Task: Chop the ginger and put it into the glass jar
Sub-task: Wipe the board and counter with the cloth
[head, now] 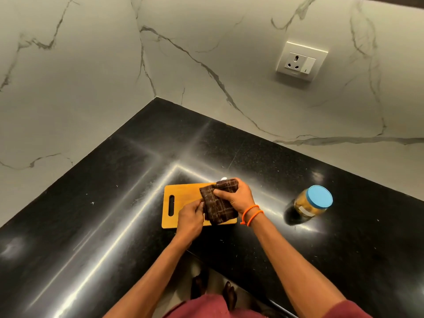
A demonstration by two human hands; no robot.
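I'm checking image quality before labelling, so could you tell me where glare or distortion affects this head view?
Head view: bright streaks of glare cross the black countertop and run under the cutting board; wide-angle distortion bends the counter edges and wall; the jar, cloth and both hands stay sharp.

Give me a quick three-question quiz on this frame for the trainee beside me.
1. True or false: the glass jar has its blue lid on.
2. What do both hands hold over the cutting board? A) knife B) dark checked cloth C) ginger
3. Which wrist wears the orange bands?

Key: 1 true. 2 B: the left hand and right hand grip the cloth. 3 right.
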